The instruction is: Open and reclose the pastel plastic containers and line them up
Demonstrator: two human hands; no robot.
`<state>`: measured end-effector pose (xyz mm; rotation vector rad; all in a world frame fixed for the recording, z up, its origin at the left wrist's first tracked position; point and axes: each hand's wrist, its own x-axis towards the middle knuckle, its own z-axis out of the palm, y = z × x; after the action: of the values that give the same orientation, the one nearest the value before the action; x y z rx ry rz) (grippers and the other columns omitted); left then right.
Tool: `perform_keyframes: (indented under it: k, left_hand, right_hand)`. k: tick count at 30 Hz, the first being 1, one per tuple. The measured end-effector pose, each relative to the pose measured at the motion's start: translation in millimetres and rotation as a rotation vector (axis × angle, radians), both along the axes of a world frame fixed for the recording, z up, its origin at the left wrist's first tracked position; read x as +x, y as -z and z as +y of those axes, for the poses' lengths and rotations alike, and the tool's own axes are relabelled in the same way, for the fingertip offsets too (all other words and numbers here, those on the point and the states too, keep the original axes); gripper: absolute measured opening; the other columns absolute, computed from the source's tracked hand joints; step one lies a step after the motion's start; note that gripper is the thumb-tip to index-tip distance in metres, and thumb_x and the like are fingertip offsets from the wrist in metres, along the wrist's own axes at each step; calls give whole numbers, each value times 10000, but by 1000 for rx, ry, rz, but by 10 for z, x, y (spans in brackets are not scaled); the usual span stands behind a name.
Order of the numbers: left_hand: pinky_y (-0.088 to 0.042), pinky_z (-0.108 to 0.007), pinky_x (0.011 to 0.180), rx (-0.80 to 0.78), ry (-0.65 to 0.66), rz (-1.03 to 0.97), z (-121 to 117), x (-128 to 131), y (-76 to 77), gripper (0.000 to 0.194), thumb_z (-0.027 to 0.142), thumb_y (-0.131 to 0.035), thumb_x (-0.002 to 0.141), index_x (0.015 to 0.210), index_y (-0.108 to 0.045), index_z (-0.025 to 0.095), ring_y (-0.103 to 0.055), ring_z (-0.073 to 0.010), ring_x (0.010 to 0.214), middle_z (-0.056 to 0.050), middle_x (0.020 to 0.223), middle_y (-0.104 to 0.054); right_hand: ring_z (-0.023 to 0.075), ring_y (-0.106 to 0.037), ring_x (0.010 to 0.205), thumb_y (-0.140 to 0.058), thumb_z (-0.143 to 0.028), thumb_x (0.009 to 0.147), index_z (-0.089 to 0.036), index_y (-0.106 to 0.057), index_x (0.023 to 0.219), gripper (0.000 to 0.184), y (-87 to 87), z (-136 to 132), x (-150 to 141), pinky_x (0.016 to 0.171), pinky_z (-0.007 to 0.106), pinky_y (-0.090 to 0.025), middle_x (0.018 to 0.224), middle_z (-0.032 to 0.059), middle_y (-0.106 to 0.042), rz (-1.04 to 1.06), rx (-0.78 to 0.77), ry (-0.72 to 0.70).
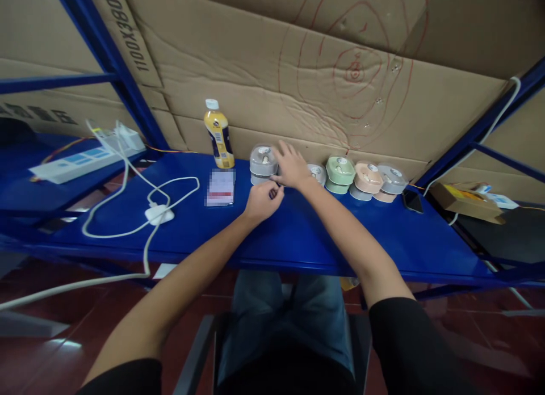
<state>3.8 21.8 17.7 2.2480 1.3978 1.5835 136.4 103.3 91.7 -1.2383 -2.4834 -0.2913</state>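
Observation:
My left hand [264, 202] is closed, with a small dark thing showing at its curled fingers that I cannot make out. It is at the front of a grey lidded container [263, 163] with a clear top. Above and to the right, my right hand [293, 167] has its fingers stretched out beside that container's right side; whether it touches is unclear. Right of my hands stand a partly hidden grey container [317, 173], a green container [339, 172], a peach container [368, 178] and another grey-topped container [392, 180].
A yellow drink bottle [219, 135] and a phone with a lit screen [220, 188] are on the blue table [289, 236]. A white adapter [159, 214] with looping cable lies left. A dark phone [413, 202] lies right. Cardboard [238, 71] walls the back.

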Motion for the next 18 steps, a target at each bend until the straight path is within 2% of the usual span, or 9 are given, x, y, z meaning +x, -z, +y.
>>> perform_keyframes:
  k: [2,4,7,10,12,14,16,18]
  left_hand:
    - [-421,-319,594,94,-132,-105,11,-68,-35,394,290,-579,930,581,-405,235,-471,-146,527,25,540,-483]
    - [-383,-321,575,141,-199,-183,27,-130,-56,429,288,-571,940,568,-365,237,-420,-138,506,33,519,-430]
    - [-386,-324,579,140,-238,-221,62,-185,-61,439,304,-571,958,575,-365,240,-431,-146,522,30,525,-423]
    - [-458,-337,649,146,-259,-199,106,-200,-46,381,291,-582,954,619,-405,244,-519,-176,608,11,581,-489]
    - [-510,-360,726,161,-263,-186,138,-204,-29,260,259,-600,931,704,-474,245,-582,-202,706,-10,684,-562]
    - [-546,-394,809,175,-277,-188,174,-215,-4,97,231,-631,895,848,-546,238,-623,-232,838,-48,850,-621]
    - [-559,-433,890,179,-296,-192,213,-233,27,168,215,-663,861,1006,-578,223,-631,-265,977,-93,1014,-628]
    - [-558,-459,934,160,-298,-188,253,-252,59,278,207,-683,848,1107,-582,211,-620,-291,1078,-123,1113,-610]
  right_hand:
    - [438,-274,1583,-872,-304,816,-179,-409,1576,898,42,35,-238,1245,608,-315,1724,201,-293,-49,-33,-13]
    - [427,-279,1583,-824,-294,864,-166,-408,1577,835,87,35,-379,1249,598,-304,1713,212,-319,-59,-39,-2]
    - [419,-302,1565,-720,-270,939,-116,-404,1578,729,142,-22,-421,1241,580,-305,1677,247,-365,-48,-8,-5]
    - [395,-285,1577,-646,-252,977,-121,-393,1592,678,173,-83,-345,1250,556,-287,1686,236,-354,-45,1,-34]
    - [384,-243,1602,-666,-285,968,-129,-350,1621,742,182,-99,-269,1270,540,-255,1722,230,-289,-42,-11,-60]
    - [396,-201,1620,-731,-374,930,-99,-275,1652,897,189,-92,-182,1287,530,-222,1746,254,-205,-16,-16,-49]
    - [427,-176,1624,-778,-518,879,-41,-221,1657,1070,204,-72,-87,1296,538,-200,1744,301,-156,25,-18,15]
    - [453,-180,1619,-766,-651,845,9,-241,1634,1155,238,-57,7,1302,555,-180,1723,338,-183,35,-44,87]
